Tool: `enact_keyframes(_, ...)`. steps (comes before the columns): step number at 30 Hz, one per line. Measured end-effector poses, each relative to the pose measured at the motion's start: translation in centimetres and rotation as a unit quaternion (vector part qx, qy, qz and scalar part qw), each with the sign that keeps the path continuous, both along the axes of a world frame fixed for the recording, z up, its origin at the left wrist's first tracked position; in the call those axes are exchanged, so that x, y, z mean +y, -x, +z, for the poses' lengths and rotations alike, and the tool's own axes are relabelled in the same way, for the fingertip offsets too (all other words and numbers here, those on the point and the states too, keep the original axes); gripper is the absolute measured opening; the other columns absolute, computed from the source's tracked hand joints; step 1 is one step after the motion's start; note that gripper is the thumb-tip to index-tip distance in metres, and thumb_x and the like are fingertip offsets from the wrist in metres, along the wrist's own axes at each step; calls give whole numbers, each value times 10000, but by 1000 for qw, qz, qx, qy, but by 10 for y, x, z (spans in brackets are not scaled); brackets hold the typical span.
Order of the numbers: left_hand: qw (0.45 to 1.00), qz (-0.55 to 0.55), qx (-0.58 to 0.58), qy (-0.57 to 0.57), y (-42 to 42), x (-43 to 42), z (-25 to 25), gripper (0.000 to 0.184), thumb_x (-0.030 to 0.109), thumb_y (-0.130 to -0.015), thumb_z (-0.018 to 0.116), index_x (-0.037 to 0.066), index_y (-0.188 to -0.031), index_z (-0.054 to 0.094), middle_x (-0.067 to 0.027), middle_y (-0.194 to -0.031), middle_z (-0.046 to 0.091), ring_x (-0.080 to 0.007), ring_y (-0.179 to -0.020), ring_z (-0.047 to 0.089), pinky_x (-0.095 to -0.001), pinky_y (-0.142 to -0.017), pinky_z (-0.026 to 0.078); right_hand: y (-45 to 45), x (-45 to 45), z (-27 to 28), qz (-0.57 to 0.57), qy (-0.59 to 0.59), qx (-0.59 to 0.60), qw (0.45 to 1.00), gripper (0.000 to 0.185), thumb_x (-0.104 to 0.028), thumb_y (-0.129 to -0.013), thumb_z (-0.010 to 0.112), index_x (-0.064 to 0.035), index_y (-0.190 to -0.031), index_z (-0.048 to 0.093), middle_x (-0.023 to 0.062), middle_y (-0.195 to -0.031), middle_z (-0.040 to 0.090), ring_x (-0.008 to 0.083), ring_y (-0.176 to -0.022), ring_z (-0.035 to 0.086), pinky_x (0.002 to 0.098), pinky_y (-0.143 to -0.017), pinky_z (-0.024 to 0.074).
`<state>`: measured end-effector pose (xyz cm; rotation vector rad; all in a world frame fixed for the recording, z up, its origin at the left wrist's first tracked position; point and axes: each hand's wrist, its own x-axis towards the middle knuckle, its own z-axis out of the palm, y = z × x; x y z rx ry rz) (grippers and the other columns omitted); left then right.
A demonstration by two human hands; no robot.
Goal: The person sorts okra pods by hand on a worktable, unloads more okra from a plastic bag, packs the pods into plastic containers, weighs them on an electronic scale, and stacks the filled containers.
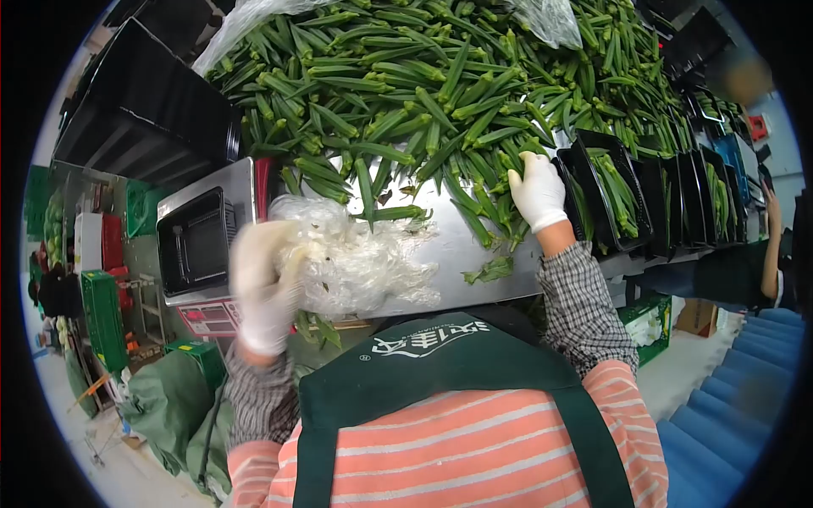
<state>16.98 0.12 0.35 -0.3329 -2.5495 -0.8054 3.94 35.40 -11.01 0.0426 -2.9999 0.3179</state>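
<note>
A broad heap of green okra [398,76] covers the metal table [474,284]. At the heap's right edge is my white-gloved right hand [539,193], its fingers curled against okra pods; the fingertips are partly hidden. My left hand [269,284], also gloved, is smeared by motion beside the crumpled clear plastic film [360,262]. Whether it grips the film does not show. Left of it, an empty black tray [196,241] rests on a scale [212,315] with a red panel.
Black trays holding okra [618,199] stand tilted in a row at the right. Stacked black trays [144,102] stand at the back left. A torn leaf [489,270] lies near the front edge. Another person's arm [772,237] shows at the far right.
</note>
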Motion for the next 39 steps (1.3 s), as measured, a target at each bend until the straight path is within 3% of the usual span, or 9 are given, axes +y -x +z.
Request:
enact_keyframes(5, 958, -103, -113, 242, 70, 75, -120, 187, 166, -777, 651, 45, -920, 645, -100, -868, 642, -264, -920, 557, -412, -908, 396, 18, -9, -4, -17, -38, -84, 996, 340, -217, -795, 621, -46, -1080, 546, 163, -949, 605, 324, -915, 603, 417, -777, 499)
enact_keyframes(9, 921, -97, -154, 345, 84, 92, -134, 176, 168, -789, 619, 47, -917, 617, -90, -917, 613, -255, -987, 527, -434, -992, 331, 9, 8, -11, 5, 63, 13, 998, 360, -166, -795, 593, -34, -1126, 539, 168, -1006, 598, 348, -917, 584, 445, -767, 480)
enact_keyframes(13, 993, -23, -66, -100, 85, 79, -98, 154, 65, -805, 563, 35, -955, 570, -104, -906, 600, -261, -829, 575, -372, -770, 481, -8, 16, -6, -4, 222, 60, 973, 287, -82, -831, 555, -16, -1110, 540, 145, -934, 582, 283, -838, 588, 369, -745, 481)
enact_keyframes(18, 972, 158, -172, 3, 110, 51, -116, 339, 222, -798, 623, -23, -1020, 548, -213, -969, 596, -362, -890, 590, -393, -785, 480, -12, 12, -17, -7, 364, 128, 923, 294, -40, -867, 537, -11, -1160, 525, 102, -933, 572, 197, -803, 577, 294, -739, 481)
enact_keyframes(23, 905, 159, -361, 158, 119, 57, -123, 384, 291, -735, 666, -1, -969, 576, -197, -987, 620, -332, -918, 613, -390, -795, 501, -2, 5, 0, -53, 614, 56, 785, 283, -68, -913, 481, 33, -1177, 490, 105, -1017, 580, 162, -863, 589, 284, -753, 500)
enact_keyframes(29, 956, 163, -191, 152, 105, 57, -112, 211, 202, -752, 657, 57, -891, 593, -118, -864, 624, -303, -779, 623, -393, -699, 508, -2, -3, 24, -90, 834, -116, 532, 261, -199, -927, 503, -2, -1094, 536, 28, -843, 551, 111, -683, 540, 274, -584, 478)
enact_keyframes(32, 992, 111, -38, 50, 108, 54, -102, 179, 59, -762, 600, 60, -942, 607, -84, -876, 621, -284, -801, 611, -375, -698, 508, 0, -18, 29, -56, 737, -212, 640, 239, -211, -862, 624, -18, -995, 575, -13, -700, 517, 50, -475, 425, 188, -391, 347)
enact_keyframes(35, 987, -44, -23, 151, 137, 76, -99, 243, 27, -724, 579, 71, -961, 614, -64, -927, 621, -264, -896, 595, -358, -732, 507, 9, -41, 19, 33, 536, -196, 821, 209, -152, -802, 627, -13, -956, 598, 59, -773, 597, 151, -626, 560, 265, -576, 463)
enact_keyframes(39, 958, -33, -148, 244, 163, 68, -104, 300, 21, -682, 576, 92, -970, 621, -54, -934, 610, -262, -923, 569, -361, -733, 504, 27, -59, 6, 141, 321, -14, 937, 205, -96, -757, 617, -63, -959, 616, 136, -925, 599, 305, -826, 601, 366, -727, 491)
